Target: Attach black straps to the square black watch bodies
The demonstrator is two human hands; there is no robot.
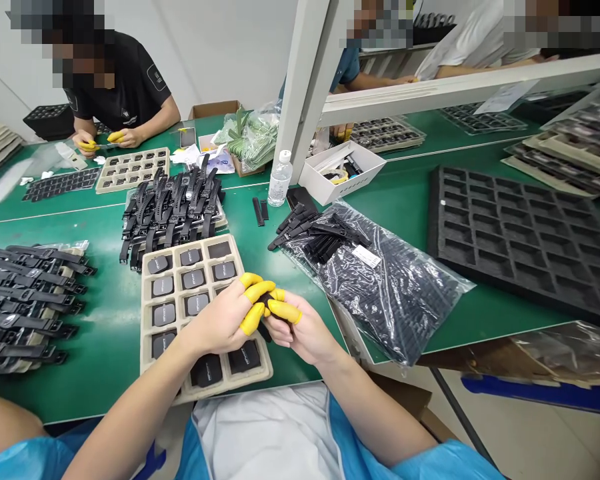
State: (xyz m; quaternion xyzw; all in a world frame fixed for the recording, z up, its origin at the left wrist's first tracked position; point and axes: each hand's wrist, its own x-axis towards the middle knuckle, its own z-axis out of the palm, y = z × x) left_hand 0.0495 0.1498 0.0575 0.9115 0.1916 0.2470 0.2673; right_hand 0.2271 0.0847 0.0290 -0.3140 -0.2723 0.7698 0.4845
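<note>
Both my hands meet over the right side of a beige tray [147, 303], with yellow covers on several fingertips. My left hand [233, 313] and my right hand [293, 323] pinch a small dark piece [266, 300] between them; the fingers cover most of it. Square black watch-like modules [163, 286] sit in the tray's compartments, and one compartment at its top right shows no module. Loose black straps [300, 227] lie beyond my hands, partly on a clear plastic bag [380, 280] filled with more black straps.
Piles of strapped black watches [173, 207] stand behind the tray and at the far left [25, 307]. A water bottle [280, 179], a white box [343, 172] and a large black compartment tray [520, 240] are beyond. A person [125, 93] works across the table.
</note>
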